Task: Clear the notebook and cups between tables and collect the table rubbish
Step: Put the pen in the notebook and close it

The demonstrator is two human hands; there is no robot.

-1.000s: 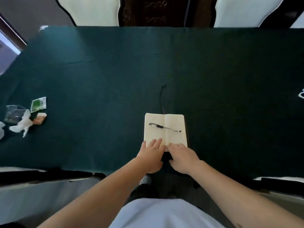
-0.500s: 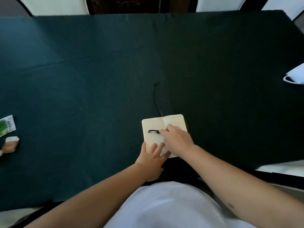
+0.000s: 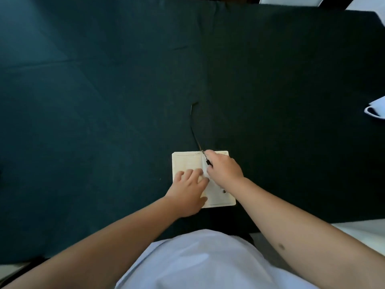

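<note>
- Presently, one open notebook [image 3: 187, 163] lies flat on the dark green tablecloth [image 3: 104, 101], close to the near table edge and in front of the person's torso; its two cream pages are ruled, rectangular and matte.
- Left hand [image 3: 188, 193]: one, bare, palm down, fingers spread and pressing the lower part of the left page at the gutter. It closes around nothing; it is flat contact only.
- Right hand [image 3: 225, 171]: one, bare, over the right page, fingers curled around one slim dark pen [image 3: 205, 159]. The metallic tip projects past the fingers toward the top of the spine (the barrel is mostly hidden by the hand).
- One thin dark ribbon bookmark [image 3: 194, 126] runs from the top of the spine away across the cloth, curving, with a small kink at its far end.
- One white cup [image 3: 376, 108] sits at the far right edge of view, well apart from the notebook, cut off by the frame; its rim shows as a pale oval, smooth and glossy. Its contents cannot be determined.
- Tablecloth: one, woven-looking, with several shallow fold creases on the left half.
- Light-coloured shirt [image 3: 198, 261] of the person fills the bottom centre; both forearms are bare.
</note>
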